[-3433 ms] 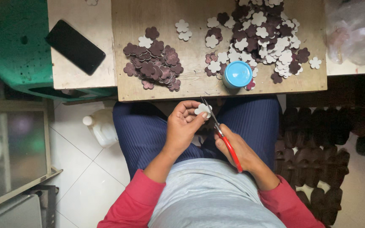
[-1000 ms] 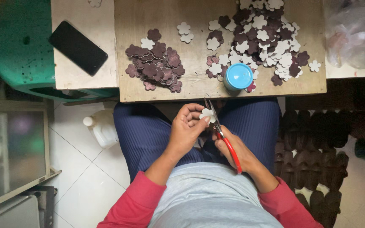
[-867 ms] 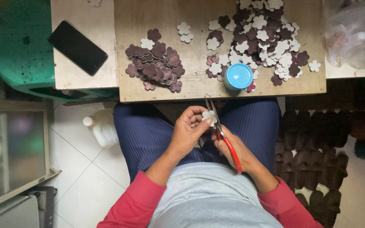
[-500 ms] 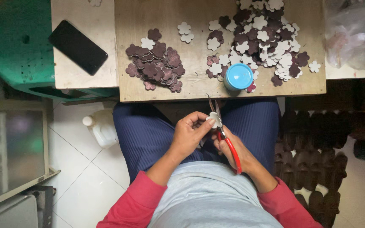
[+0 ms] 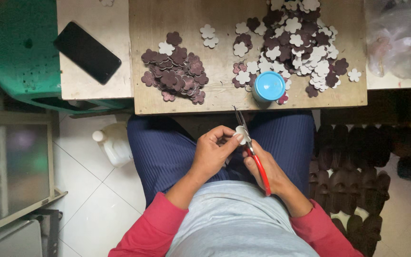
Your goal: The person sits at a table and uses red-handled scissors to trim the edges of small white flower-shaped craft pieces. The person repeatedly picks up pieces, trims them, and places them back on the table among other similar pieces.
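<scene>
The left hand (image 5: 212,154) pinches a small white flower-shaped cutout (image 5: 240,135) between thumb and fingertips, holding it over the lap, just below the near edge of the wooden board (image 5: 224,97). The right hand (image 5: 267,171) is clenched around the red handles of a pair of pointed-nose pliers (image 5: 252,151), whose thin metal tips rise past the cutout toward the board; whether the tips bite the cutout cannot be told, since the fingers hide the contact.

On the board lies a heap of dark maroon flower-shaped pieces (image 5: 174,71) to the left, and a larger mixed pile of white and maroon flower pieces (image 5: 296,43) to the right, with a few loose white ones between them. A round container with a light blue lid (image 5: 269,86) stands at the board's near edge, close above the plier tips. A black phone (image 5: 87,52) lies on the pale surface beside the board, next to a green plastic stool (image 5: 17,52). A white plastic bottle (image 5: 112,143) stands on the tiled floor by the left knee, and dark moulded trays (image 5: 353,166) are stacked to the right of the legs
</scene>
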### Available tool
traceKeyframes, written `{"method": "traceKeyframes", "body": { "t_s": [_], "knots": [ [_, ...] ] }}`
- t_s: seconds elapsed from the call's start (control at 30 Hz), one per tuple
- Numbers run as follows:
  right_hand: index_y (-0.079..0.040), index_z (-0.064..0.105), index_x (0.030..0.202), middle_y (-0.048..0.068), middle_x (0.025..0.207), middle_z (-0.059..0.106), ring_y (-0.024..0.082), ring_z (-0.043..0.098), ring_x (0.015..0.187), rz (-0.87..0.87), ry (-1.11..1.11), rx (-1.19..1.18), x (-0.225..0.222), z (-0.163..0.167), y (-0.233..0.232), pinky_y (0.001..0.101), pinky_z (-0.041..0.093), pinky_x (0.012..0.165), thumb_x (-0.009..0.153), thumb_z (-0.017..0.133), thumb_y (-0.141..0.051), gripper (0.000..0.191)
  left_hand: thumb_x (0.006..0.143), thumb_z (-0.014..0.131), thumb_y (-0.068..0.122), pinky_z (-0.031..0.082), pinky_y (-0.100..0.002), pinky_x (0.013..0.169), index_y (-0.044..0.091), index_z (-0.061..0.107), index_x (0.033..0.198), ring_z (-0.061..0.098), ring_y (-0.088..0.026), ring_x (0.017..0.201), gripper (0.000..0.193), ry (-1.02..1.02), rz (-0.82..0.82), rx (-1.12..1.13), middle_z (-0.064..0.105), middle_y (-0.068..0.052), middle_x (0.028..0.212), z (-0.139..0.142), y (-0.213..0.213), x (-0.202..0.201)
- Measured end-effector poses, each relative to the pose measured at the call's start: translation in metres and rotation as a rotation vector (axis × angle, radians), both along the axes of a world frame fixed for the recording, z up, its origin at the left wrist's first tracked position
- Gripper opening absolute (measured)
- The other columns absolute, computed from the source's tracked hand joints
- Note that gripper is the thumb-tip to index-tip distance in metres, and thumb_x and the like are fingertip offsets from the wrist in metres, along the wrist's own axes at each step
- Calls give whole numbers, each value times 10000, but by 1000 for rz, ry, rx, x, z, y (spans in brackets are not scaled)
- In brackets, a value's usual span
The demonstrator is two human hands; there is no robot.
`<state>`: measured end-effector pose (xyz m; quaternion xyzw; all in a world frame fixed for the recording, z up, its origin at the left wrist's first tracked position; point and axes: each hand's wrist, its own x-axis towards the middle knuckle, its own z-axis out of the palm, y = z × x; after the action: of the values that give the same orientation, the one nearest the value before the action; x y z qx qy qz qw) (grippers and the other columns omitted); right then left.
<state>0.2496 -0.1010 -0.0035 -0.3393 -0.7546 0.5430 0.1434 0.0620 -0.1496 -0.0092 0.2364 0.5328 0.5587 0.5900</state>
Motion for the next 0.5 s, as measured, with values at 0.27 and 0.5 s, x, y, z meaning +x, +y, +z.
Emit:
{"method": "traceKeyframes", "body": {
  "t_s": [0.27,0.5],
  "knots": [
    [-23,501,1266,92,893,593,238,588,758,5,-51,1,3,2,2,371,503,713,1011,458,-544,581,945,760,181,484,-186,630,28,740,975,598,-13,721,156,52,9,84,712,25,824,-6,1,-2],
    [-32,511,1170,93,822,579,234,567,701,1,-132,-34,2,6,4,376,496,678,994,514,-454,457,940,757,162,503,-184,670,24,739,981,615,-13,750,145,132,9,107,724,23,844,-9,1,-6]
  ]
}}
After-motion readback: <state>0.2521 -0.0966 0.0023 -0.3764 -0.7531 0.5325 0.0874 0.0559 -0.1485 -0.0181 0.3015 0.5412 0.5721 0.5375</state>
